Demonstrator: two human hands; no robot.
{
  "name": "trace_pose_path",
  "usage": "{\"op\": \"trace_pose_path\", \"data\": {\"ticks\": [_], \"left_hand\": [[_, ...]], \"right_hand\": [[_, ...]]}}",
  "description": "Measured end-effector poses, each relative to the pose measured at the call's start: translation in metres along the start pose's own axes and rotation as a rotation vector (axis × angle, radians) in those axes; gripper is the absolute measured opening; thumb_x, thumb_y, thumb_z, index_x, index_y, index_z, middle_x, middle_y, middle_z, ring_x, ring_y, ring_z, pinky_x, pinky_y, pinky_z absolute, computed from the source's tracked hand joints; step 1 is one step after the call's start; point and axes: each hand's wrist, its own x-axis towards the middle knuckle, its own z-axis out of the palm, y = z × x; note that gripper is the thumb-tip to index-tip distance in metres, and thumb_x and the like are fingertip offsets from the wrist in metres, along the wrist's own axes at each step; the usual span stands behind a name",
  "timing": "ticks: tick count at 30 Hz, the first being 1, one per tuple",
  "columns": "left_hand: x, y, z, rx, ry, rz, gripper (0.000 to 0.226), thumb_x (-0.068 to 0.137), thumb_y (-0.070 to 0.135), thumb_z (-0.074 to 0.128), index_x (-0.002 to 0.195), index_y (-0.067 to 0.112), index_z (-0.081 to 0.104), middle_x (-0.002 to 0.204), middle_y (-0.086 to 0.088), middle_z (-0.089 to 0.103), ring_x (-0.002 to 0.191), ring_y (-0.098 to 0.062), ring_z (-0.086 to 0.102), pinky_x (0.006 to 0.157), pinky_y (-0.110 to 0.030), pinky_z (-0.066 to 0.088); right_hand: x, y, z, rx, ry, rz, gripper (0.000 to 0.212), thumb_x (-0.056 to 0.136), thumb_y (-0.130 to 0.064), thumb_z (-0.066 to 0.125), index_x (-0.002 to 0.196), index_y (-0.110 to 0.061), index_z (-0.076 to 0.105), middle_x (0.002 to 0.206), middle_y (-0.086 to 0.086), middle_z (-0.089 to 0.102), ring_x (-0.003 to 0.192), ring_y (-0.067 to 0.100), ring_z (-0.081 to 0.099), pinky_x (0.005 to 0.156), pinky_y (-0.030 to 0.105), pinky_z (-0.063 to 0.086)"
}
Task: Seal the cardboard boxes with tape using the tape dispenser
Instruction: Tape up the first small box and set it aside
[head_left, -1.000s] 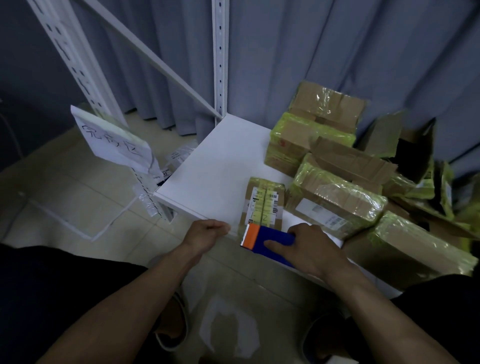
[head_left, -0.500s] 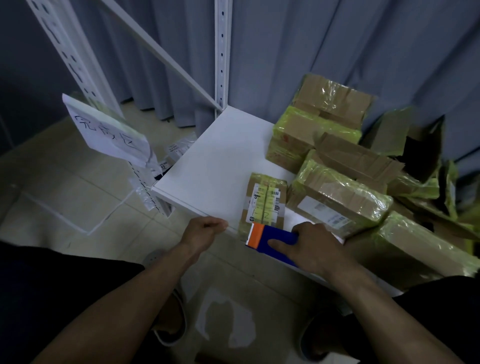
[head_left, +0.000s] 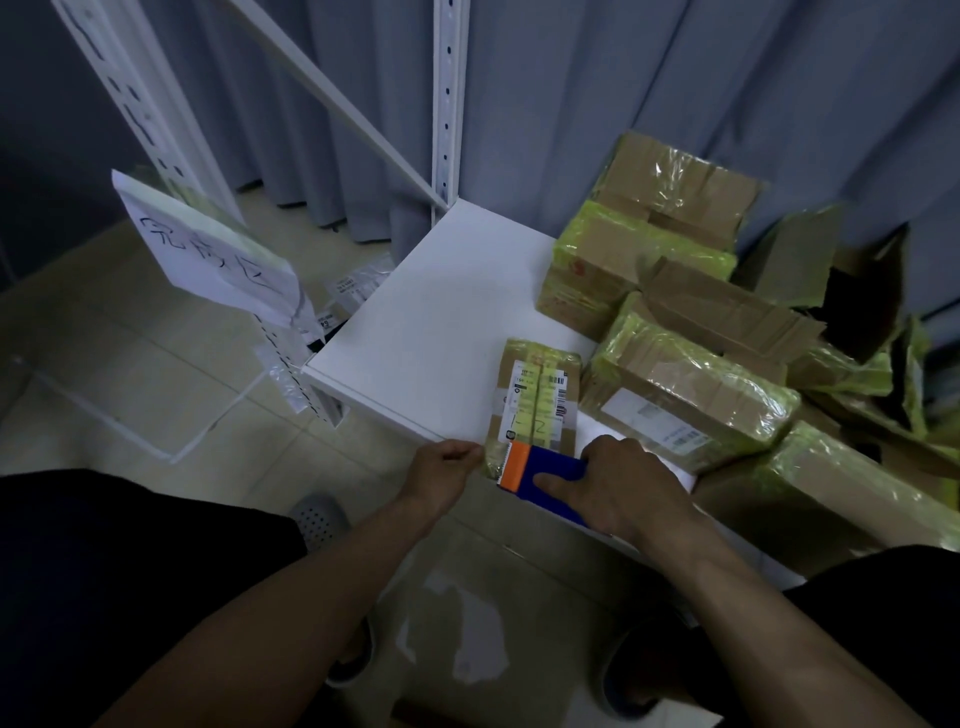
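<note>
- A small brown cardboard box (head_left: 535, 397), bound with yellow-green tape and bearing a white barcode label (head_left: 523, 385), lies at the front edge of a low white shelf (head_left: 431, 322), just below the centre of the frame.
- A blue tape dispenser with an orange front end (head_left: 545, 467) sits against the near end of this box, its orange end pointing to the left of the frame.
- The right hand (head_left: 626, 486) is clamped on the dispenser, fingers wrapped over its top and thumb laid along its blue side.
- The left hand (head_left: 441, 475) is at the shelf's front edge, just beside the box's near left corner. Its fingers are curled in, but I cannot tell whether they pinch anything.
- To the right of the small box, a large tape-wrapped cardboard box (head_left: 685, 400) lies touching or nearly touching it.
- Behind and right of that, a pile of further taped boxes (head_left: 623, 249) fills the right side of the frame, one with open brown flaps (head_left: 727, 306).
- At the left of the frame, a white paper sign with handwritten characters (head_left: 208, 254) hangs on a slanted white perforated rack post (head_left: 130, 104).
- A second white upright post (head_left: 447, 104) stands at the shelf's far corner, before a grey-blue curtain (head_left: 649, 78).
- A pale tiled floor (head_left: 130, 374) lies below, with a grey perforated shoe (head_left: 318, 519) under the left forearm.
</note>
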Motion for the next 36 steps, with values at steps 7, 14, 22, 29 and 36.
{"op": "trace_pose_path", "data": {"ticks": [7,14,22,29,36], "left_hand": [[0.000,-0.003,0.003,0.097,0.023,0.012,0.048,0.093,0.034,0.067,0.137,0.016,0.058,0.127,0.004,0.065,0.113,-0.011,0.061,0.103,-0.028,0.047],[-0.018,-0.008,0.002,-0.011,-0.057,0.285,0.024,0.095,0.009,0.063,0.115,0.018,0.072,0.106,0.009,0.073,0.096,-0.001,0.069,0.090,-0.027,0.056],[-0.014,0.007,-0.022,0.262,-0.262,0.561,0.038,0.099,0.009,0.056,0.132,0.028,0.061,0.131,0.017,0.059,0.122,0.001,0.055,0.096,-0.019,0.050],[0.000,0.003,-0.034,0.565,-0.312,0.795,0.034,0.096,0.035,0.064,0.130,0.042,0.063,0.149,0.023,0.039,0.124,0.003,0.053,0.095,-0.023,0.053],[0.009,0.002,-0.032,0.821,-0.120,1.021,0.040,0.087,0.043,0.074,0.125,0.036,0.067,0.143,0.016,0.053,0.121,-0.004,0.058,0.092,-0.028,0.056]], "right_hand": [[0.002,-0.002,-0.002,0.019,-0.021,0.013,0.057,0.081,-0.077,0.064,0.090,-0.021,0.059,0.080,-0.006,0.058,0.071,0.011,0.061,0.058,0.027,0.045],[0.001,-0.001,-0.002,0.012,-0.016,-0.002,0.058,0.081,-0.077,0.062,0.089,-0.021,0.057,0.081,-0.006,0.058,0.073,0.011,0.061,0.065,0.029,0.052],[-0.004,0.003,-0.002,0.043,-0.015,-0.010,0.058,0.082,-0.077,0.062,0.092,-0.020,0.060,0.082,-0.005,0.060,0.075,0.012,0.062,0.066,0.030,0.054],[-0.011,0.008,0.006,0.032,0.038,-0.049,0.059,0.084,-0.078,0.059,0.092,-0.020,0.061,0.081,-0.006,0.058,0.072,0.012,0.061,0.058,0.027,0.047],[-0.015,0.013,0.012,0.055,0.045,-0.081,0.054,0.084,-0.076,0.060,0.092,-0.023,0.061,0.079,-0.009,0.059,0.068,0.009,0.061,0.060,0.027,0.052]]}}
